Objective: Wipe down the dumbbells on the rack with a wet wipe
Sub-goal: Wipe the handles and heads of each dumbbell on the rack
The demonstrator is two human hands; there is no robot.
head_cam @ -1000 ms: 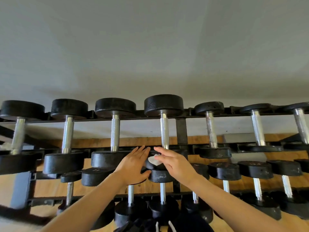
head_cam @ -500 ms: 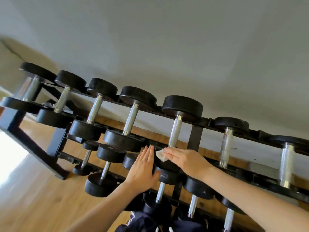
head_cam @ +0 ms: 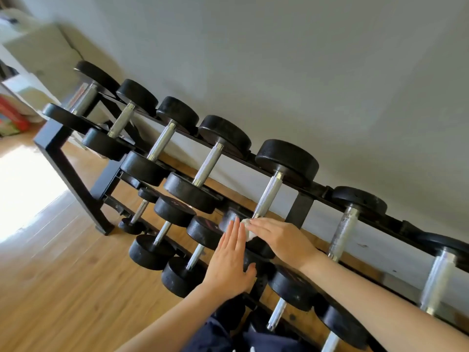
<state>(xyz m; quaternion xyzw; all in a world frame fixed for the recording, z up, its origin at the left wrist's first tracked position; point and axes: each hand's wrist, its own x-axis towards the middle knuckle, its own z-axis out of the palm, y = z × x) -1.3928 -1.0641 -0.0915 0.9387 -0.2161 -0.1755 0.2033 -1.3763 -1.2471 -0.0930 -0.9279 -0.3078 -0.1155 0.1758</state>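
On the upper tier of the rack, near its middle upright, I have both hands at the front head of one dumbbell. My right hand lies flat, fingers nearly straight and together, pressing the wet wipe onto the top of that head, just below the knurled steel handle. Only a small white fold of the wipe shows at the fingertips; the remainder is hidden under the palm. My left hand is open too, fingers straight and close together, laid flat against the side of the same head, thumb low by the tier beneath. It holds nothing (it looks to be steadying the weight, as I judge it).

Handling notes:
- The wipe is thin, limp and damp. It will bunch or slip out from under straight fingers, so I would press with the whole flat of the fingers, or pinch a fold when moving to the handle.
- The dumbbell is heavy and rigid, with a matte black head; it should sit firm in its cradle. No need to lift it. For the handle, wrap the wipe round the knurling, which will likely snag the sheet.

Many more dumbbells lie along both tiers, left and right, over a wooden floor.
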